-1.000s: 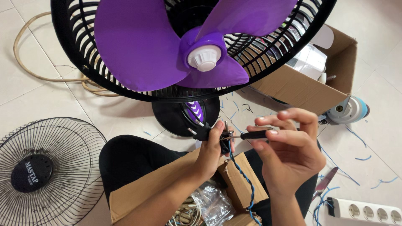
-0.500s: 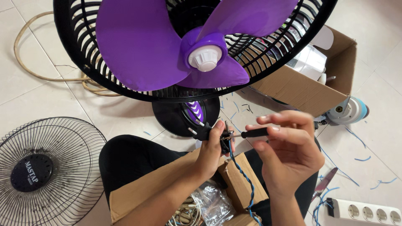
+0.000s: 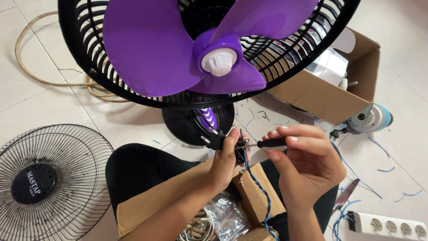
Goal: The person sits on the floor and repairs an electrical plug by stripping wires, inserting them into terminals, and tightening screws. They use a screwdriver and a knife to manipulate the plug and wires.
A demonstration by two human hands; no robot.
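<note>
Both hands meet: left hand [image 3: 226, 160] fingers pinch plug [image 3: 223, 142], right hand [image 3: 307, 167] fingers grip screwdriver [image 3: 267, 143].

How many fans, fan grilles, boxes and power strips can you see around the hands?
Purple fan: 1
Loose grille: 1
Cardboard boxes: 2
Power strip: 1
Screwdriver, in right hand: 1
Plug, in left hand: 1
Total: 7

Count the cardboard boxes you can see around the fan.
2. One large open cardboard box sits on the floor at upper right, behind the fan. A second box rests on the person's lap under both hands. More may be hidden behind the fan.
</note>
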